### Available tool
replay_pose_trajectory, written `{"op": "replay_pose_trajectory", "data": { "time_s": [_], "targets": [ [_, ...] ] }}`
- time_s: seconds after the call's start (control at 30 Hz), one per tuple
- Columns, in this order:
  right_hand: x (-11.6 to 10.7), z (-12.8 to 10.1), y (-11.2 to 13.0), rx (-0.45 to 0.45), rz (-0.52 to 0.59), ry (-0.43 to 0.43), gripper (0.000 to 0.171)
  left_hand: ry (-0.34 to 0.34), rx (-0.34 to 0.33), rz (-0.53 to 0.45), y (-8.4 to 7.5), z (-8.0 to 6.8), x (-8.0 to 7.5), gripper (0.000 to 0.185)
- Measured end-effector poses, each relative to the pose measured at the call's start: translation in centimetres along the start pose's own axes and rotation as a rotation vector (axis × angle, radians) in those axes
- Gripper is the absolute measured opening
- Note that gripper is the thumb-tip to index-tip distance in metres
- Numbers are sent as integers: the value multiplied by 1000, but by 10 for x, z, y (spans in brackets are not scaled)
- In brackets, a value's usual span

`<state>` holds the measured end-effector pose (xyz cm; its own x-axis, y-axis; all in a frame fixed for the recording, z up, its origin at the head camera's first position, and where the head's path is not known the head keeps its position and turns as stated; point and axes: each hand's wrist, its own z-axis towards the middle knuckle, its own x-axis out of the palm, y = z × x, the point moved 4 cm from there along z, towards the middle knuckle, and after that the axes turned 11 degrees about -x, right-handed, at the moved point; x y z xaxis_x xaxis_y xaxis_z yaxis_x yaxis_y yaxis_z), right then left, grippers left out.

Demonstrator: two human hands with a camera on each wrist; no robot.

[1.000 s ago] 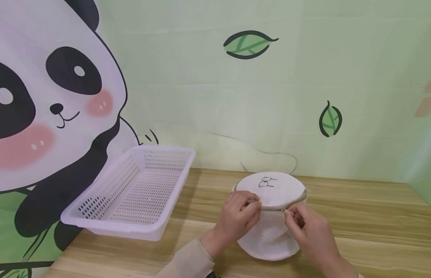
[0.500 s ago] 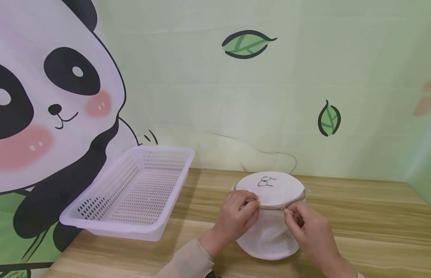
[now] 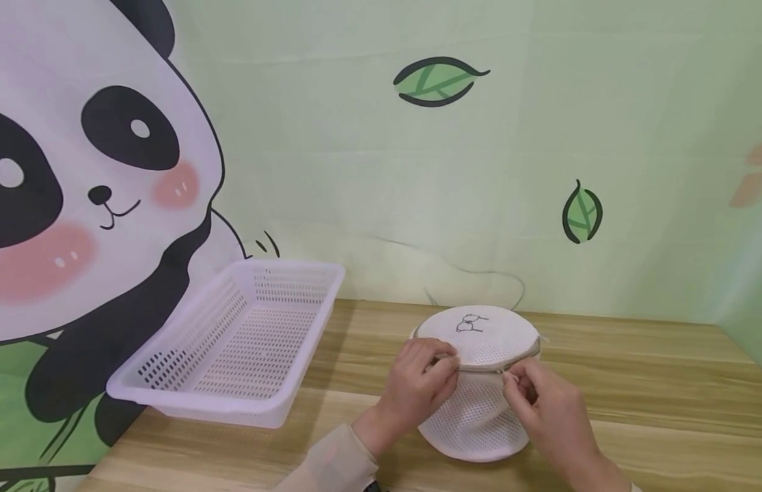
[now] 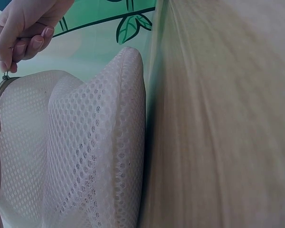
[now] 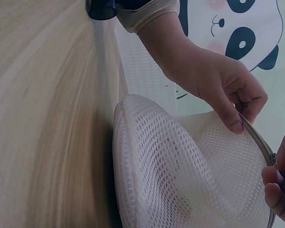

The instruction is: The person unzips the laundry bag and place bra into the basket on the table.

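A round white mesh laundry bag (image 3: 479, 424) stands upright on the wooden table, its lid marked with a small dark line drawing. Around the lid's edge runs a grey-brown zipper (image 5: 259, 138). My left hand (image 3: 420, 376) pinches the bag's rim at the front left, thumb and fingers on the zipper edge. At the front right, my right hand (image 3: 549, 406) pinches the small zipper pull (image 4: 6, 75) between thumb and forefinger. The mesh side sags inward below the zipper. What the bag holds inside cannot be made out.
A white plastic basket (image 3: 282, 403) with slotted walls sits at the left of the table (image 3: 663, 396). Behind rises a pale green backdrop (image 3: 331, 171) printed with a panda and leaves.
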<state>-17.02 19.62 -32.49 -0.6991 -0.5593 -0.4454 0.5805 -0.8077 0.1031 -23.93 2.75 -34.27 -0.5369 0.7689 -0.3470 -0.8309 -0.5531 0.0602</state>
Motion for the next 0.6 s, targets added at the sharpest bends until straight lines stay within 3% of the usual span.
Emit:
{"op": "replay_pose_trajectory", "data": {
  "time_s": [0.6],
  "targets": [
    [-4, 3, -1, 52, 1, 16, 21, -7, -3, 1, 2, 0, 1, 12]
  ]
}}
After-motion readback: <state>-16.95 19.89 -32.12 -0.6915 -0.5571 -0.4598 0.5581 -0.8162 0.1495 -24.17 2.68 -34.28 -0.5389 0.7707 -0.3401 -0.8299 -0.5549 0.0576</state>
